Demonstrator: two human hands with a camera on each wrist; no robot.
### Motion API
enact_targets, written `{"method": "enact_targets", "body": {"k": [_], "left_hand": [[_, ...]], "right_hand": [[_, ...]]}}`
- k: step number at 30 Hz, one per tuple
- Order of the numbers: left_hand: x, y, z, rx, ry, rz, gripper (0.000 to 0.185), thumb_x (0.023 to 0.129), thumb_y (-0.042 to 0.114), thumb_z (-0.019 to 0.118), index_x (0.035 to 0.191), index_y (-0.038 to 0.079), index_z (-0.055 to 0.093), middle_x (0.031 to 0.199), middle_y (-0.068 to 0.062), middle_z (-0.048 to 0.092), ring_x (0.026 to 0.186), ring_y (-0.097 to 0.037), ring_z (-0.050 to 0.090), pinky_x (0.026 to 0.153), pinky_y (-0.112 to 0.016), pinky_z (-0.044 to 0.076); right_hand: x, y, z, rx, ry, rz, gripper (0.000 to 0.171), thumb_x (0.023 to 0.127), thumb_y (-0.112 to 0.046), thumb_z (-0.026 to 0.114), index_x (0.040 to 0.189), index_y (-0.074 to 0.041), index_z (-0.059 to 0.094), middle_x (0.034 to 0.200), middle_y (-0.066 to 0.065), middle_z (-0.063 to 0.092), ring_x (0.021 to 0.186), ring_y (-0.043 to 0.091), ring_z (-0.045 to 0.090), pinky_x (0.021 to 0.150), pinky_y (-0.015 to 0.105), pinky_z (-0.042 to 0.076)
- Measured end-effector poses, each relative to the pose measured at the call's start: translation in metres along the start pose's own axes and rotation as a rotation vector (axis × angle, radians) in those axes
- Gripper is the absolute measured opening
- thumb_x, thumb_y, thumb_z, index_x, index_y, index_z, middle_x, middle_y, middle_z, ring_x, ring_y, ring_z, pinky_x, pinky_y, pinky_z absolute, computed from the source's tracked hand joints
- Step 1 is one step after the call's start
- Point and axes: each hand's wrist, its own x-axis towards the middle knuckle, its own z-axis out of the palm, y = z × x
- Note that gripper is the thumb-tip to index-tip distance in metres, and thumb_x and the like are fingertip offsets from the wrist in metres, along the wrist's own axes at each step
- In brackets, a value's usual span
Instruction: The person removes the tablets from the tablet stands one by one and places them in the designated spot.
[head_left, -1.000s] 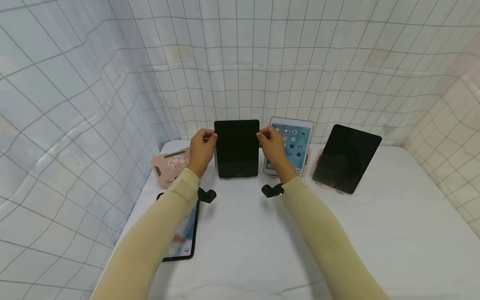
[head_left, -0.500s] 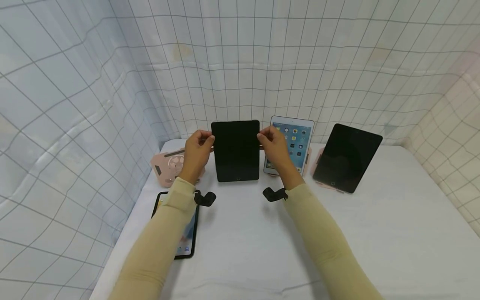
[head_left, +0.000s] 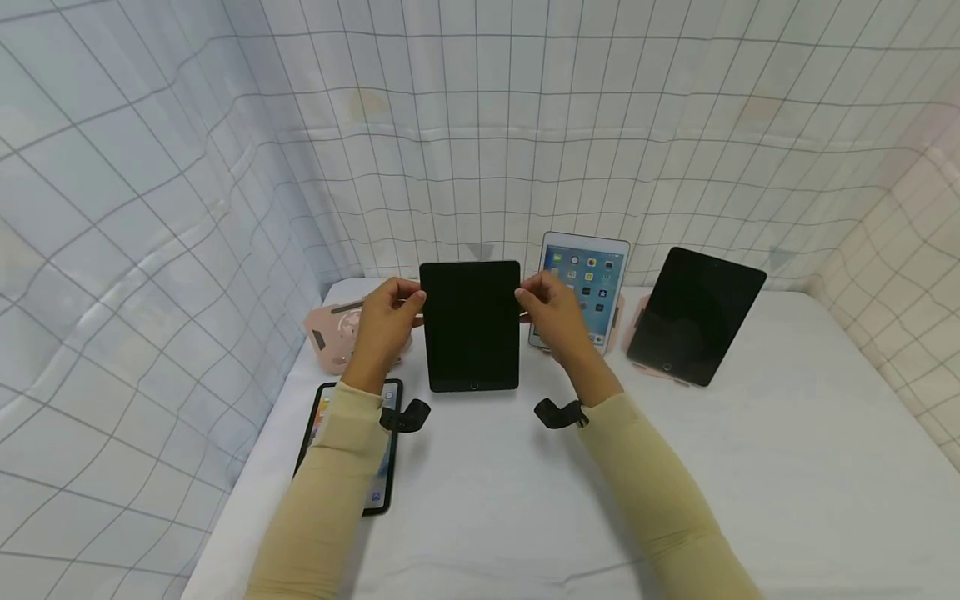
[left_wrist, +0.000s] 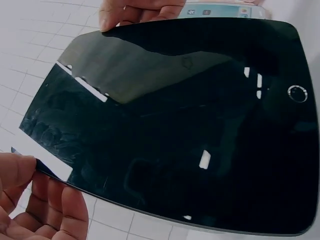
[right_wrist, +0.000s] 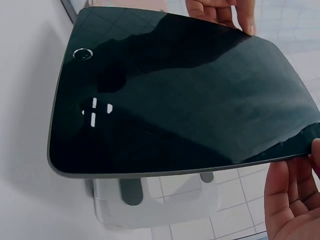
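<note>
Both hands hold a black tablet (head_left: 472,327) by its two side edges, dark screen towards me and home button at the bottom. My left hand (head_left: 384,327) pinches the left edge near the upper corner, thumb in front and fingers behind. On the opposite edge my right hand (head_left: 557,318) has the same pinch. In the left wrist view reflections lie across the tablet's glossy screen (left_wrist: 165,130). Behind the tablet, the right wrist view shows a pale stand (right_wrist: 165,205) with grey pads, mostly covered by it.
A white tablet (head_left: 588,287) with a lit screen leans on a stand right of my right hand. Further right, another black tablet (head_left: 693,317) leans tilted. A pink stand (head_left: 337,337) is at the left, partly behind my left hand. A black-framed tablet (head_left: 386,467) lies under my left forearm.
The held tablet has come away from the stand behind it, towards me and lower in the head view. Both hands have moved back with it, keeping their pinch.
</note>
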Motion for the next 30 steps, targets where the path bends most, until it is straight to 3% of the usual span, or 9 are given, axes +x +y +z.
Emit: {"method": "enact_targets", "body": {"k": [7, 20, 30], "left_hand": [[-0.012, -0.003, -0.004, -0.030, -0.045, -0.103, 0.023, 0.102, 0.016, 0.057, 0.121, 0.002, 0.058, 0.117, -0.013, 0.057, 0.101, -0.025, 0.061, 0.085, -0.031, 0.056], [-0.030, -0.008, -0.017, -0.054, -0.158, -0.107, 0.021, 0.103, 0.009, 0.054, 0.121, -0.003, 0.054, 0.111, -0.013, 0.057, 0.096, -0.022, 0.060, 0.080, -0.028, 0.057], [-0.039, -0.015, -0.022, -0.071, -0.199, -0.077, 0.022, 0.102, 0.007, 0.054, 0.119, -0.006, 0.054, 0.104, -0.011, 0.057, 0.088, -0.017, 0.059, 0.076, -0.027, 0.057]], "right_hand": [[-0.016, 0.005, 0.003, 0.006, -0.015, 0.065, 0.014, 0.102, -0.017, 0.059, 0.108, -0.006, 0.058, 0.101, 0.013, 0.059, 0.092, 0.026, 0.061, 0.079, 0.036, 0.058], [-0.035, 0.005, 0.003, 0.024, -0.075, 0.062, 0.008, 0.102, -0.011, 0.056, 0.105, -0.004, 0.057, 0.098, 0.014, 0.059, 0.086, 0.027, 0.063, 0.076, 0.038, 0.059], [-0.051, 0.006, 0.006, 0.035, -0.086, 0.112, 0.008, 0.102, -0.010, 0.056, 0.106, -0.003, 0.057, 0.098, 0.015, 0.060, 0.085, 0.027, 0.064, 0.074, 0.035, 0.059]]}}
